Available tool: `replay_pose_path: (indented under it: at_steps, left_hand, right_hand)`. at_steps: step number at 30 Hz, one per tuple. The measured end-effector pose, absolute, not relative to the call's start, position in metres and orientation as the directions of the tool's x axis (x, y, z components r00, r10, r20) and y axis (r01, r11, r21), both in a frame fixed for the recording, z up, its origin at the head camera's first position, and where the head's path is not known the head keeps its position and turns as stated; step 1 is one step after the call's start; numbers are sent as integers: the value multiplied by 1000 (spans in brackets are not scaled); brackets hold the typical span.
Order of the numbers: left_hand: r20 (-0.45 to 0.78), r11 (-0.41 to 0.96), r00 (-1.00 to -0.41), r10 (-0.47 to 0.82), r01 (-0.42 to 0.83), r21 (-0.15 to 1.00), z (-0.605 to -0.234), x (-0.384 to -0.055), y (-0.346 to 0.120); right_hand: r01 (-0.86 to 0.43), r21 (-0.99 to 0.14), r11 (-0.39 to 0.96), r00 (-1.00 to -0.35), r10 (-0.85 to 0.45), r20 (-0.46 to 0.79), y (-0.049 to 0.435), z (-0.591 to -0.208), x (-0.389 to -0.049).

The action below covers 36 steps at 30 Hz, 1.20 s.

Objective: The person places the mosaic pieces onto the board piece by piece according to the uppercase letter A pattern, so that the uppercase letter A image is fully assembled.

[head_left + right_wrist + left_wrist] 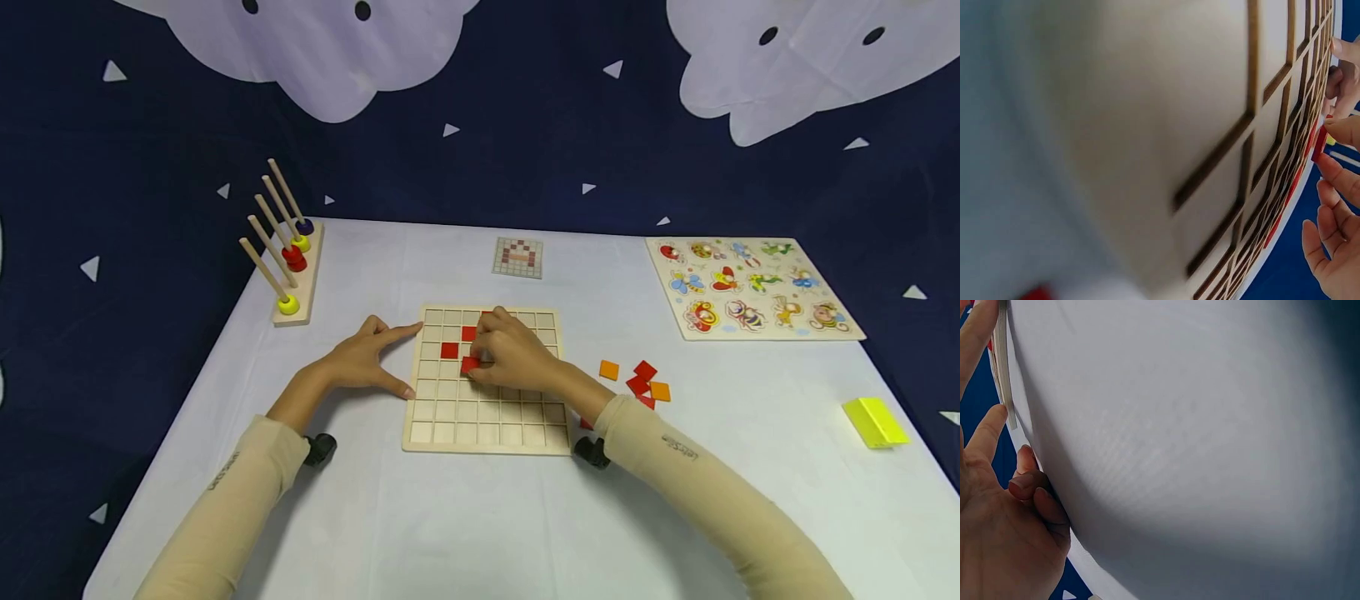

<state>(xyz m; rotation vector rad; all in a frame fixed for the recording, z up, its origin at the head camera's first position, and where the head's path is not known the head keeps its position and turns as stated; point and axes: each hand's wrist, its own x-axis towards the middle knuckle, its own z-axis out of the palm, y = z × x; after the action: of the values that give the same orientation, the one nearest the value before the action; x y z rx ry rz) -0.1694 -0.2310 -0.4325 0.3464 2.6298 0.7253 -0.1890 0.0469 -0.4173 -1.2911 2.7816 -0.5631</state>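
Btwn thumb & fingertip of the R hand (513, 354) sits a red tile (469, 365), pinched at opp. edges over the grid board (442, 412); can't tell if it touches. Left of it, the L hand (362, 354) grasps nothing: thumb & index spread wide, tips against the board's side edge. Tile's prob. v. light, stiff, a bit slippery, hard to break; best held by its thin edges, flat faces free. Board looks stiff too, easily nudged, so best steadied by its rim.

Materials: board pale, wood-look, w/ straight lines making sq. cells. Tile flat, sq., smooth-looking. Right of the R hand, loose red tiles (645, 369) & orange tiles (609, 370) lie on the white-clothed desk (450, 525).
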Motion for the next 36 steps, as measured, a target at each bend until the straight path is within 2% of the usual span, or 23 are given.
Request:
replay_pose_path:
  at_steps: [11, 21, 25, 31, 36]
  left_hand:
    - [-306, 832, -889, 340, 132, 539, -430, -170, -231]
    - [-306, 831, -889, 341, 133, 540, -432, -171, -232]
    - [-301, 831, -890, 342, 136, 540, -433, -171, -233]
    - [-306, 833, -890, 339, 134, 536, -434, -169, -232]
    - [-302, 837, -894, 332, 132, 532, -433, -168, -231]
  right_hand:
    - [-775, -289, 563, -614, -779, 130, 22, -421, -190]
    - [-704, -374, 604, -670, -739, 69, 13, -421, -186]
    - [-684, -372, 627, -691, -721, 55, 11, -420, -184]
    - [-697, -342, 631, -685, -726, 58, 13, -419, -181]
    - [-693, -369, 619, -690, -717, 94, 24, -412, -179]
